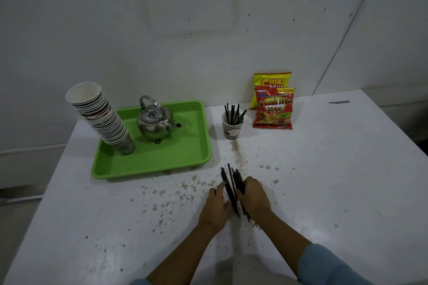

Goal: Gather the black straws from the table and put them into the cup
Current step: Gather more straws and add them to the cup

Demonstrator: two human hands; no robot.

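A bundle of several black straws (229, 181) lies on the white table near its front middle, pointing away from me. My left hand (216, 207) presses against the bundle's left side. My right hand (253, 194) curls over its right side, fingers wrapped on some of the straws. Further back stands a paper cup (231, 131) with several black straws (234, 114) upright in it.
A green tray (199, 152) at back left carries a metal kettle (154, 122) and a leaning stack of paper cups (102, 115). Two snack bags (273, 106) lean on the wall behind the cup. The table (335, 169) is speckled with chipped spots.
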